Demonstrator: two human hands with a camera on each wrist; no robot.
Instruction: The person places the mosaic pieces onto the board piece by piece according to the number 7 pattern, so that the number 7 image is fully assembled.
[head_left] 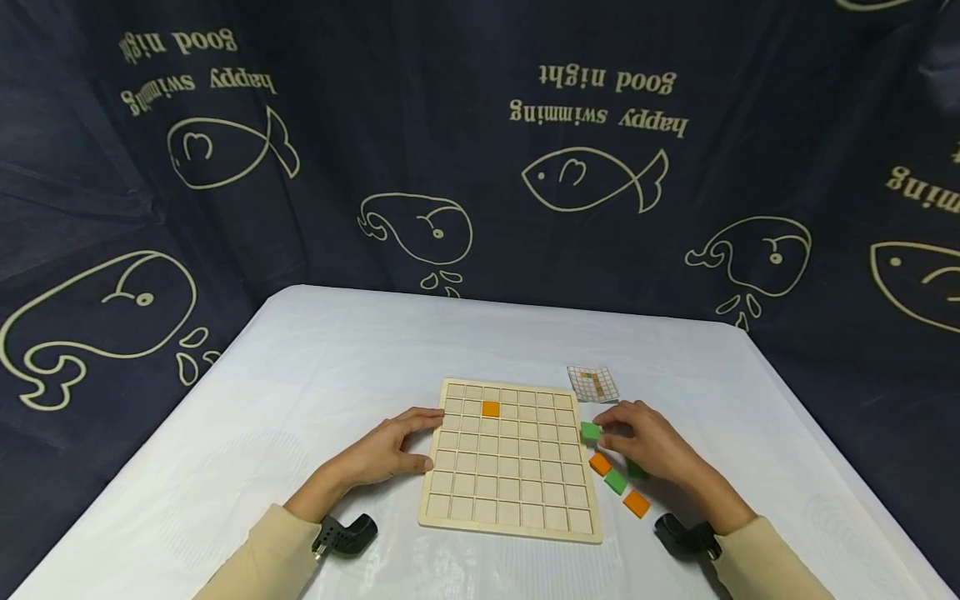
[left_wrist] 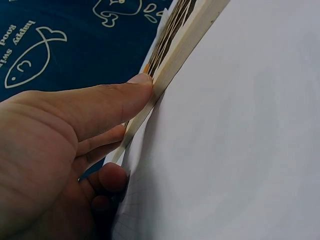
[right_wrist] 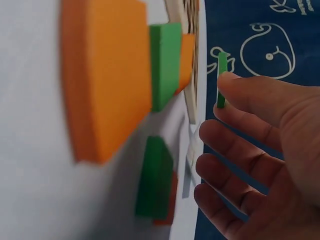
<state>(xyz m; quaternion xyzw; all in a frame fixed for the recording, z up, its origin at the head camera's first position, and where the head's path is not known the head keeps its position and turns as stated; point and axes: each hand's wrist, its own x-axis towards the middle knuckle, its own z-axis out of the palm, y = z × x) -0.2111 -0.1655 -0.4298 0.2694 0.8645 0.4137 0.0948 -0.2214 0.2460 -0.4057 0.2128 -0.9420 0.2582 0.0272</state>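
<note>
White cloth (head_left: 360, 333) is covering the table. Nearest, 2 orange tiles (head_left: 637, 503) and 1 loose green tile (head_left: 616, 481) are lying right of the gridded board (head_left: 517, 467). The left hand (head_left: 382, 450), fingers extended, is touching its left edge. The right hand (head_left: 648, 442) is pinching a raised green tile (head_left: 589, 432) between thumb and forefinger, partly blocking another green tile (head_left: 637, 470). Farther, 1 orange square (head_left: 491, 409) is sitting on the board; beyond, a grid card (head_left: 593, 384) and navy curtain (head_left: 480, 100).

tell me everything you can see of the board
The board looks like pale, unpainted wood: flat and thin, roughly square, with a plain rim around a grid of square cells. It lies on the white table. One orange tile sits in a cell toward its far left corner; the other cells look empty. The left hand touches its left edge.
</note>
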